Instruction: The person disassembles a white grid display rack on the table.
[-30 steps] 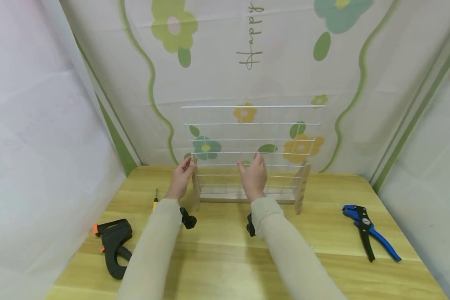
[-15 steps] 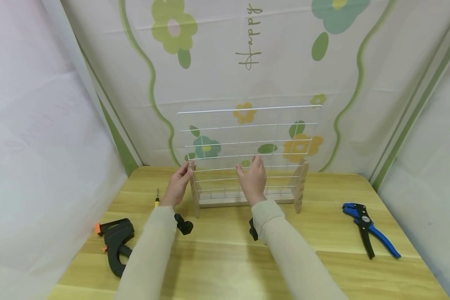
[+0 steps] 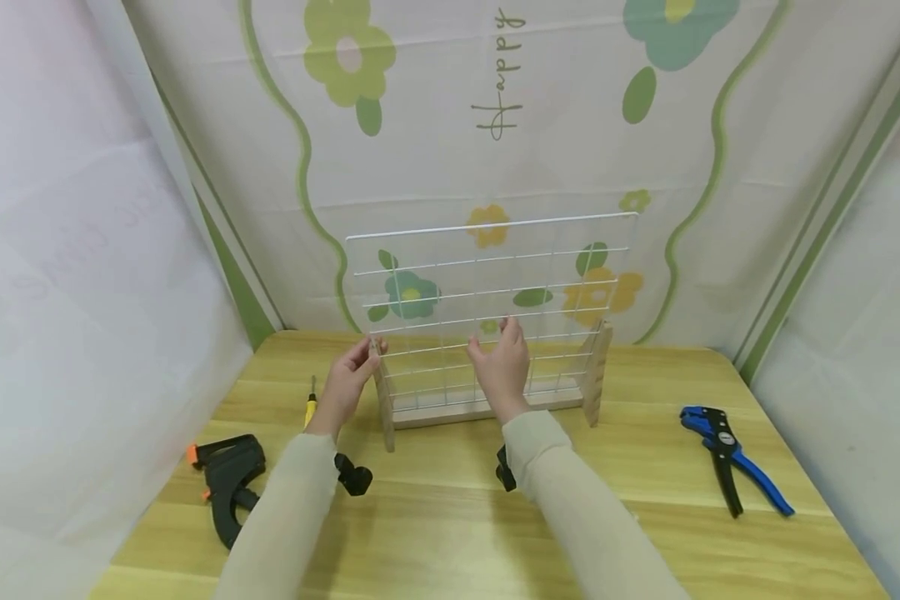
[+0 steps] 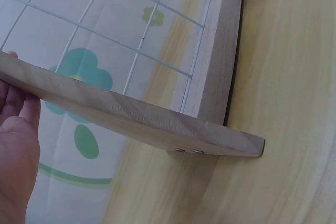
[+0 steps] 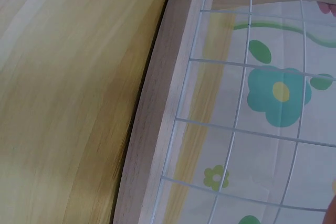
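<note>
A rack with a white wire grid (image 3: pixel 420 232) stands upright on the table, set slightly askew. Its wooden frame has a left side board (image 3: pixel 385 410), a right side board (image 3: pixel 596 379) and a bottom bar (image 3: pixel 457 413). The left hand (image 3: pixel 341 383) grips the upper end of the left side board, fingers partly behind it. Two screw heads (image 4: pixel 188 151) show low on that board in the left wrist view. In front of the grid is the right hand (image 3: pixel 501 368), thumb and fingers apart near the wires; whether they touch them is unclear.
Blue-and-black wire strippers (image 3: pixel 726 446) lie on the right of the wooden table (image 3: pixel 435 533). At the left are a black clamp (image 3: pixel 232 471), partly behind the sleeve, and a yellow-handled screwdriver (image 3: pixel 311 410). A flower-patterned cloth (image 3: pixel 435 158) hangs behind the rack.
The rack's left end has swung toward the person, with the left hand moving along, so the rack is now angled. The right hand has shifted slightly down and left.
</note>
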A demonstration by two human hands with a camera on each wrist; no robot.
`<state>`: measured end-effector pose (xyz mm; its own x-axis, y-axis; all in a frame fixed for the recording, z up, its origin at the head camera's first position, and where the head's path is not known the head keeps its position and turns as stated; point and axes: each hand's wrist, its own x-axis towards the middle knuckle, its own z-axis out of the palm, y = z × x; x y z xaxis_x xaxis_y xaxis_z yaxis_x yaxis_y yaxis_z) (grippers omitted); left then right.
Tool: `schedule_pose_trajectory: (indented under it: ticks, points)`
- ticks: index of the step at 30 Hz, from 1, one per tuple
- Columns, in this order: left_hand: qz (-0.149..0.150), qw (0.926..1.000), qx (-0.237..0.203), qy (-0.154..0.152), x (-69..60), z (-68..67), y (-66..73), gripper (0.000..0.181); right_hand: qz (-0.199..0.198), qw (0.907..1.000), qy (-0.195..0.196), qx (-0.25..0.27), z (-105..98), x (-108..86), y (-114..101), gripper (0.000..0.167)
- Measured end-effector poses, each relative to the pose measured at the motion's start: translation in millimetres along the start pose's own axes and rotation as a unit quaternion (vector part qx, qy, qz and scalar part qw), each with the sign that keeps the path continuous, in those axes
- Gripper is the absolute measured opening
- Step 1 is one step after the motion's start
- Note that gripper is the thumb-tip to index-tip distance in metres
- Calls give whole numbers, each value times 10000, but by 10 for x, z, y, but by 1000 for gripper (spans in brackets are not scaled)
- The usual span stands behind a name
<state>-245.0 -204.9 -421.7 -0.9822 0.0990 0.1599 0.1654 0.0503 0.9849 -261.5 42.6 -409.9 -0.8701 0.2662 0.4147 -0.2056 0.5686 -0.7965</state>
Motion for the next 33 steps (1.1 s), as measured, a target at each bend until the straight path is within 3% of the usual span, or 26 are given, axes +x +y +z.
schedule_pose_trajectory:
  ticks: [12,21,26,33]
  points:
    - [369,9974,615,122,-164,88,14,43,-42,9998,-102,183,-108,-40,5,59]
    - [413,9936,1010,298,-400,250,271,40,58,9991,-104,399,-155,-112,19,60]
    - [510,9926,975,509,-497,326,295,39,-41,9991,-23,412,-168,-177,13,66]
    - [873,9907,877,568,-481,228,48,40,-38,9979,140,634,-123,-223,-37,68]
